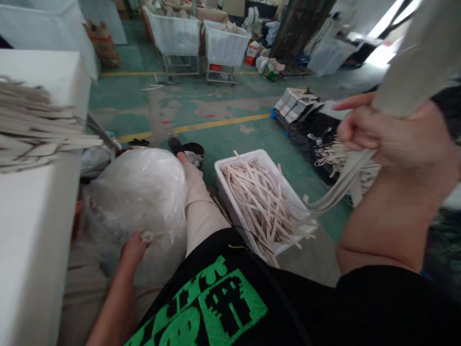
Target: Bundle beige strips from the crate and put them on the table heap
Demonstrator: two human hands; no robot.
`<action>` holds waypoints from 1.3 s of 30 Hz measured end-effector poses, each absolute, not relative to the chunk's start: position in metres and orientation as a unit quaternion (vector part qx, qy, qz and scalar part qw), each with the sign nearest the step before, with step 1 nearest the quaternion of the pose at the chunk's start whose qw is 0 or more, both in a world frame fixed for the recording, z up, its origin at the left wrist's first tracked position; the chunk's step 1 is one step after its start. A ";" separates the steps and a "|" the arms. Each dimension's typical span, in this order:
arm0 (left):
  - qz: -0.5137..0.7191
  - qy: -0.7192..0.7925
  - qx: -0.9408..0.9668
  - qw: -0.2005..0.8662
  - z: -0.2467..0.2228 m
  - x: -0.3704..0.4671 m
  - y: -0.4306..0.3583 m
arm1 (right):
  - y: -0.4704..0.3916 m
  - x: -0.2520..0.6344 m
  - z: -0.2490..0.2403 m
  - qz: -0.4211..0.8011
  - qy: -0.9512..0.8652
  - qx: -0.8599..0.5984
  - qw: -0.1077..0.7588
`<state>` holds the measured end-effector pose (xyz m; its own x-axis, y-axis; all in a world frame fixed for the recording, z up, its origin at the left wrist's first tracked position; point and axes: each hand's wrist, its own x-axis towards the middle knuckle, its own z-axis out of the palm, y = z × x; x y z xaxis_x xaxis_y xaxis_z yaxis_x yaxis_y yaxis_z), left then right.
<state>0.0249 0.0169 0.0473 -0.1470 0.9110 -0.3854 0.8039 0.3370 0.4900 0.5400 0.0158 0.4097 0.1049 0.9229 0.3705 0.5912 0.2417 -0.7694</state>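
Note:
My right hand [389, 134] is raised at the right, its fingers closed around a beige strip bundle [334, 190]. The strips hang from the hand toward a white crate [261, 156] full of loose beige strips [252, 192]. A broad pale band, blurred, rises above the same hand. Low at the left, my left hand [136, 247] is closed, with a small pale piece [147, 236] at its fingertips. That hand is over a round bundle wrapped in clear plastic [144, 182], beside my leg.
A white table [27, 206] at the left bears a pile of beige strips [32, 129]. Two wheeled white bins [175, 36] [226, 45] stand at the back. At the right, a low pallet [302, 139] holds stacked pieces and black material.

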 end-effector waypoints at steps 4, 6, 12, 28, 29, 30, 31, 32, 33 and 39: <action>0.323 0.743 0.420 0.409 0.082 0.019 0.002 | 0.053 0.481 0.388 0.334 -0.607 -0.534 0.484; 0.428 0.702 0.381 0.423 0.105 0.019 -0.012 | 0.076 0.440 0.358 0.450 -0.592 -0.500 0.444; 0.513 0.655 0.369 0.414 0.164 0.035 -0.053 | 0.081 0.286 0.235 0.761 -0.543 -0.303 0.186; 0.494 0.632 0.348 0.484 0.133 0.051 -0.060 | 0.072 0.205 0.170 0.704 -0.538 -0.416 0.203; 0.486 0.632 0.347 0.494 0.129 0.050 -0.060 | 0.076 0.208 0.172 0.693 -0.546 -0.419 0.216; 0.476 0.631 0.348 0.504 0.126 0.049 -0.061 | 0.080 0.210 0.173 0.687 -0.547 -0.419 0.230; 0.465 0.630 0.348 0.516 0.124 0.048 -0.061 | 0.085 0.211 0.175 0.684 -0.545 -0.418 0.246; 0.453 0.628 0.349 0.528 0.122 0.048 -0.062 | 0.089 0.213 0.176 0.682 -0.542 -0.417 0.259; 0.443 0.626 0.350 0.539 0.121 0.049 -0.062 | 0.093 0.214 0.177 0.680 -0.540 -0.415 0.270; 0.357 0.591 0.382 0.614 0.112 0.062 -0.061 | 0.106 0.211 0.188 0.669 -0.549 -0.410 0.289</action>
